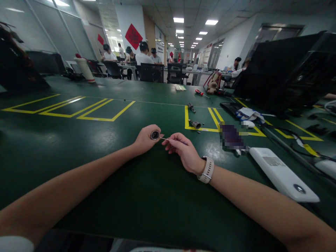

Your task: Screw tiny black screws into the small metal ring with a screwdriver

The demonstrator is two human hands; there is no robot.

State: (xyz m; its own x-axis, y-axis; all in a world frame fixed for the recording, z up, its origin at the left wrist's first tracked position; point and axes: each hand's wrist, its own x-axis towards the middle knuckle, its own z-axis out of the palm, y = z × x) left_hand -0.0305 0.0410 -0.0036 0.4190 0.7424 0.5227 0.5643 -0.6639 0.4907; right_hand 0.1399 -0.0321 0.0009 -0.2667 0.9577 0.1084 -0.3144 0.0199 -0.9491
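My left hand (147, 140) is closed around a round metal connector (154, 135), its open end turned toward me. Pinched in my right hand (183, 152) is a slim screwdriver (165, 139) with a thin metal shaft. The shaft's tip points left and meets the connector's side or rim; exactly where it touches is too small to tell. Both hands are above the green table. Beyond my right hand lie another metal connector (195, 124) and a smaller connector part (191, 107), with tiny loose pieces (198, 132) close by.
Yellow tape outlines (96, 119) mark the green table (118, 210). A red-handled screwdriver (199, 92) lies farther back. At right are a phone (232, 135), a white power bank (283, 173), gloves (249, 114), cables and a black monitor (278, 66). A cup (84, 70) stands back left.
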